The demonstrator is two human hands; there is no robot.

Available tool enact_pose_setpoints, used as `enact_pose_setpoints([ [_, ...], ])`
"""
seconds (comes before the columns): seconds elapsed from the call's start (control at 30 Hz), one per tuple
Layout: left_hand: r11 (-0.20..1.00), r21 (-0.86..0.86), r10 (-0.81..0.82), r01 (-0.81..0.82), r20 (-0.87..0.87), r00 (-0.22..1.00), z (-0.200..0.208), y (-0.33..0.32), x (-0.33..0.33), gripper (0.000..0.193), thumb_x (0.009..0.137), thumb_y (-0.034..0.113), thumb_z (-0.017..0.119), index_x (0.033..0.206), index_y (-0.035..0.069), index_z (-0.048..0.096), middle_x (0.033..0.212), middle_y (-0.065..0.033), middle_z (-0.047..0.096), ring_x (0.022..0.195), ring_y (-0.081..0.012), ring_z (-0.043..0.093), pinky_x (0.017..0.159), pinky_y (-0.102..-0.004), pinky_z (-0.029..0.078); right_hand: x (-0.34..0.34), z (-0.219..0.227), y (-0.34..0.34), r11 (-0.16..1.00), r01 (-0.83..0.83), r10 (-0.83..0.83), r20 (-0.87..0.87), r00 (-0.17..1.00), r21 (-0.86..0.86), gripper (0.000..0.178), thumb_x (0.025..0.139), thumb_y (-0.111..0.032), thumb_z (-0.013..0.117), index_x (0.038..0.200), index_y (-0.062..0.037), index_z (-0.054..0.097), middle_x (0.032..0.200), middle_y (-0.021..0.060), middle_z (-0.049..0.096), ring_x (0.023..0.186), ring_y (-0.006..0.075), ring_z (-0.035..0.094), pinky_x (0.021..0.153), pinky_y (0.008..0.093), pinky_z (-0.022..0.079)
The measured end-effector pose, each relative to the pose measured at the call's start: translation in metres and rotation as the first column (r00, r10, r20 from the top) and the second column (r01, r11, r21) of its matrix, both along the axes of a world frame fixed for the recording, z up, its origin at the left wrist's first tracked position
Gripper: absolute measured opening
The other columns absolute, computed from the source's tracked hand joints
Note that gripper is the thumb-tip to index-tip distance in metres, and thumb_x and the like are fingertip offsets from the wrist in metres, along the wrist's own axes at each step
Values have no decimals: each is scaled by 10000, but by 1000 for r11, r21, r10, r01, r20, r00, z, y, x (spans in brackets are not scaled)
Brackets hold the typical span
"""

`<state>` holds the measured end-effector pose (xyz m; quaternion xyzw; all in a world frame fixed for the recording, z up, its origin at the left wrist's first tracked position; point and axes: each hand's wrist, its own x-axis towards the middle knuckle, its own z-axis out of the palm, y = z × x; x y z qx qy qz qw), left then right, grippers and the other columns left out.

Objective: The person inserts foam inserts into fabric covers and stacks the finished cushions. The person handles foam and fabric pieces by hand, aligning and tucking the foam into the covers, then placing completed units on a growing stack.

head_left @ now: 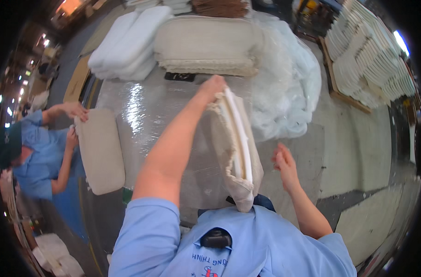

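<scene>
Before your blue shirt [289, 242], the beige cushion cover [256, 168] stands on edge, white padding [243, 136] showing along its open side. Your left hand [213, 87] grips its far end; your right hand [286, 167] is empty, apart. Seating the padding seems underway, likely calling for both hands at that opening.

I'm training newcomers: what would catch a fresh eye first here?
Probably the beige cushion cover in mid-picture, its gaping edge showing white filling, with the left hand gripping its far end. The right hand is apart from it, to the right. Next, the big whitish heap at the table's far right.
</scene>
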<state>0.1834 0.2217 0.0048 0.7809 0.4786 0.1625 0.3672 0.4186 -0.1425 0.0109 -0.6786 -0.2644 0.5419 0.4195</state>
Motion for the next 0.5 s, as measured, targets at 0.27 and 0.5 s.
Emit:
enact_pose_setpoints([
  [0.27,938,-210,305,-275,127,944,15,-10,-21,396,995,388,555,1099,63,754,1120,-171,754,1060,-301,699,932,-411,524,-34,21,-115,997,57,-35,-392,919,45,629,1118,-490,509,1640,-153,404,1584,95,473,1356,205,536,1042,403,492],
  [0.5,874,-188,477,-449,147,867,31,-47,-61,319,915,256,629,1041,-21,725,993,-155,737,890,-300,707,785,-433,532,-64,0,-122,944,-92,155,-178,972,318,572,1128,-350,517,1605,-46,434,1598,110,449,1476,244,409,1234,388,320],
])
